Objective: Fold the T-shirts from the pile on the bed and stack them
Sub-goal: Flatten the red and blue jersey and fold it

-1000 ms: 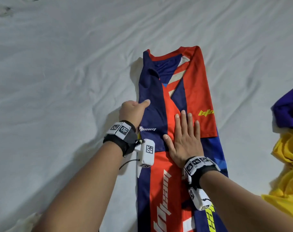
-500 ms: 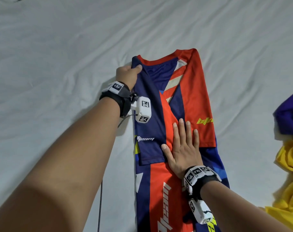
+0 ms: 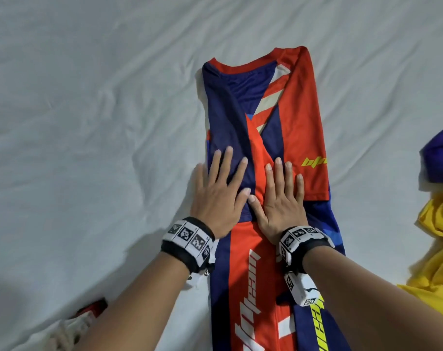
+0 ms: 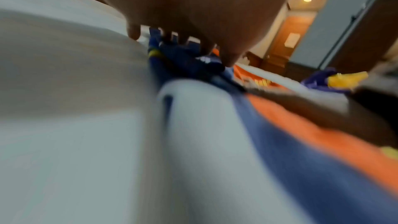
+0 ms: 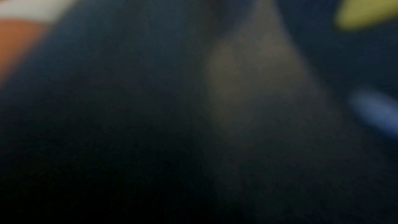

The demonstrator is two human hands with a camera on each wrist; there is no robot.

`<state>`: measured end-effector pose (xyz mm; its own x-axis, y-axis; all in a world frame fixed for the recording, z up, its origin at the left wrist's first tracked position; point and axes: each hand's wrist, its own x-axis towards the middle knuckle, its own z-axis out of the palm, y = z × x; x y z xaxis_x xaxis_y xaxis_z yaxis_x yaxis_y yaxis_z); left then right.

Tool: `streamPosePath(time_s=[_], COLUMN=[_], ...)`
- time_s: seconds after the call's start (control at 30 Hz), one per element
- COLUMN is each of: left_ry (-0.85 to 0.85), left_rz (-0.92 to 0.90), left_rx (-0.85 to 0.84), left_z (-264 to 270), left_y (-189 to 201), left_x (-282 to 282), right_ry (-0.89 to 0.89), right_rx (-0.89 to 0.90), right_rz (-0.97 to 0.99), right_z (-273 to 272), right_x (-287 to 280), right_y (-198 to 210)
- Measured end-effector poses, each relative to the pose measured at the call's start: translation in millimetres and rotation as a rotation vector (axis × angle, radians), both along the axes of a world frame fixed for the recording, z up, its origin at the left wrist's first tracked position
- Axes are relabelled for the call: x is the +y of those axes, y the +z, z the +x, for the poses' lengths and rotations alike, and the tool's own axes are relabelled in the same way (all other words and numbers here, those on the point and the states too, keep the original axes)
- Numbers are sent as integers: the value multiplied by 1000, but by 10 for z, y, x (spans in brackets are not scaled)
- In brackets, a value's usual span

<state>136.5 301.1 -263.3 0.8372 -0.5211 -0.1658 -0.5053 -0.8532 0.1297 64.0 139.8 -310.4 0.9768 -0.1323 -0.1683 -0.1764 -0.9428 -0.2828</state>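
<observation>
A red and navy T-shirt (image 3: pixel 301 117) lies on the white bed sheet (image 3: pixel 88 122) as a long narrow strip, both sides folded inward, collar at the far end. My left hand (image 3: pixel 219 188) lies flat on the navy left flap, fingers spread and straight. Beside it my right hand (image 3: pixel 281 196) presses flat on the red middle of the shirt, thumbs nearly touching. In the left wrist view the left hand (image 4: pixel 193 23) hovers low over the T-shirt (image 4: pixel 290 122). The right wrist view is dark and blurred against cloth.
A pile of yellow and purple shirts (image 3: pixel 440 224) sits at the right edge of the bed. A red and white garment (image 3: pixel 81 320) lies at the lower left. Wrinkled sheet stretches to the left and beyond the collar.
My left hand let go of the shirt's upper left corner near the collar, came back toward me and now lies flat beside the right hand. The right hand stayed pressed in place.
</observation>
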Motion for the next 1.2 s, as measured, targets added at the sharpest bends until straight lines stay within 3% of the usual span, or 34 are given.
streamPosePath(time_s=[0.07,0.2,0.23,0.33,0.37,0.53,0.67,0.8,0.93,1.07,1.2], left_ry=[-12,456,437,43,-7,361,452,463,421,232,0], left_rz=[118,40,13,25,66,135,59,22,-4,-44,-92], left_rx=[-4,8,-8,-5,19,59,121,165,255,265,281], left_z=[-173,-124,-149,-341,-377,-412,-843,-1679,-2532,-3237,-3692], left_y=[-169,-83,-35,-47,-87,-160,-70,14,197,471,707], left_x=[209,258,169,1,26,197,280,477,592,661,788], right_ry=[-3,-6,-4,8,11,24,91,201,216,256,294], right_rx=[4,14,20,33,44,112,163,145,345,395,283], right_rz=[7,22,19,-3,-3,20,-29,-42,12,50,81], right_z=[7,3,3,8,14,39,-129,-1049,-2219,-2945,-3339], right_x=[1,9,9,2,-1,-18,-93,-89,-74,-79,-183], right_y=[3,13,21,50,63,157,357,531,621,906,1120])
